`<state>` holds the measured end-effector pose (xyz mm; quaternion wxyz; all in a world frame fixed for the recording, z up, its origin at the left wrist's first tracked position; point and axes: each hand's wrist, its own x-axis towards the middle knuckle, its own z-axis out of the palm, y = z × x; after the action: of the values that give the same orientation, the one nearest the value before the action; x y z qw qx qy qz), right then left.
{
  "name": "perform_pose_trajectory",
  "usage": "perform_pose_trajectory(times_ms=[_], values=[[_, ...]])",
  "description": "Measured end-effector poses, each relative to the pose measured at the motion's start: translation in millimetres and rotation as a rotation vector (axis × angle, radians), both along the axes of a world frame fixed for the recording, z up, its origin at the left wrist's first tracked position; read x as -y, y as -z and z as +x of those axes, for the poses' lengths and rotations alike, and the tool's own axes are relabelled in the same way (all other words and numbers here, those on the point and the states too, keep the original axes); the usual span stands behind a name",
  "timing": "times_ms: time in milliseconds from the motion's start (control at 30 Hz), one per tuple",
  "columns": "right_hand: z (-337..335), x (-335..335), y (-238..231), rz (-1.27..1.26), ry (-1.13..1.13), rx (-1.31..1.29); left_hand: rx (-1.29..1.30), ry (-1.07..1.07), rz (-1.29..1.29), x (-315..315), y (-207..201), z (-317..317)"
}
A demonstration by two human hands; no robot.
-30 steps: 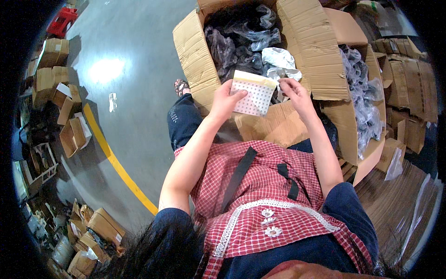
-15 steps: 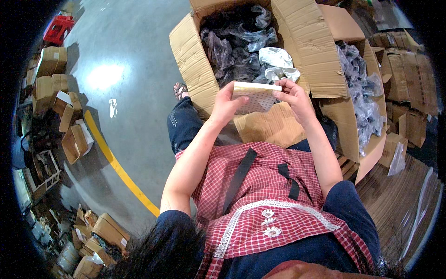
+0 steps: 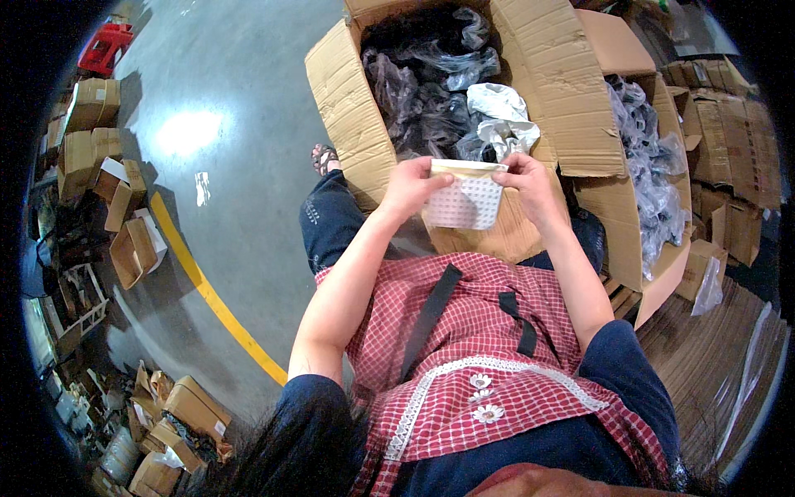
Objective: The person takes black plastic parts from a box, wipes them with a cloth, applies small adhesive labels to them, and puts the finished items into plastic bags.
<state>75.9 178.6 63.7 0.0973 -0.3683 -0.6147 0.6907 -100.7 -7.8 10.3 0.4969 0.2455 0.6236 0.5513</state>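
A small white patterned sheet (image 3: 465, 203), covered in rows of grey marks, is stretched between my two hands in front of the carton. Its upper edge is a white strip with a yellowish band just below. I cannot tell whether it is a flat sheet or a pouch. My left hand (image 3: 408, 189) pinches the upper left corner, thumb on the near face. The upper right corner is pinched by my right hand (image 3: 527, 180). Beyond them, an open cardboard carton (image 3: 348, 91) holds dark crumpled plastic bags (image 3: 422, 99) and a white crumpled bag (image 3: 498, 106).
To the right stands another open carton (image 3: 609, 224) with grey plastic bags (image 3: 644, 157). Stacked flat cardboard (image 3: 687, 340) lies at the lower right. Boxes (image 3: 137, 253) line the left side, near a yellow floor line (image 3: 211, 298) and a red crate (image 3: 103, 48).
The patterned sheet has tipped so that its near face hangs down in fuller view. Both hands have come slightly nearer to me, still pinching its upper corners.
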Motion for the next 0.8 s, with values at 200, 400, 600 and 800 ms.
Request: perform_pose_trajectory(times_ms=[200,400,600,800], values=[[12,-55,3,0.159,0.454,-0.061,-0.301,-0.243,-0.049,9,9,-22],[22,-77,12,0.064,0.499,-0.019,-0.278,-0.41,-0.106,22,3,-40],[1,-60,75,-0.175,0.246,0.081,-0.086,-0.37,0.0,9,9,-26],[-68,-100,84,0.637,-0.02,0.25,-0.186,-0.462,-0.082,4,21,-17]])
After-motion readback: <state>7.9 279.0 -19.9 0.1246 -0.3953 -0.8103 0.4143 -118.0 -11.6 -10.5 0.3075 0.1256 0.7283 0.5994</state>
